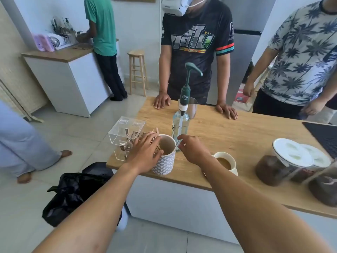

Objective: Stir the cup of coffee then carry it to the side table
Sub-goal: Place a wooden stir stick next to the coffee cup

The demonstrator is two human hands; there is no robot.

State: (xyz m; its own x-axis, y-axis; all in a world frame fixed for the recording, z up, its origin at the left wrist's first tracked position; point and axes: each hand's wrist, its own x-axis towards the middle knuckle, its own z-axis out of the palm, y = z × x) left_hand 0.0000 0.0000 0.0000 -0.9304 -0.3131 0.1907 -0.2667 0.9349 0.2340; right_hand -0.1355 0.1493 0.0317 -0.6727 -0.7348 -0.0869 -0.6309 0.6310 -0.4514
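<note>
A cream cup of milky coffee [226, 162] stands on a saucer near the front edge of the wooden counter [237, 132]. To its left is a patterned white holder [165, 164] with wooden stir sticks [155, 136] in it. My left hand [145, 152] rests on the holder's left rim, fingers fairly straight across the sticks and thumb against its side. My right hand [191, 148] is over the holder's right rim and pinches a thin metal handle [176, 145] that reaches down into the holder. The handle's lower end is hidden inside.
A clear syrup bottle with a green pump [181, 123] and a steel jug [193, 107] stand just behind the holder. A clear acrylic box [125, 132] sits to the left, lidded jars [284, 161] to the right. Another person's hands [161, 101] rest on the far edge. A black bag [76, 189] lies on the floor.
</note>
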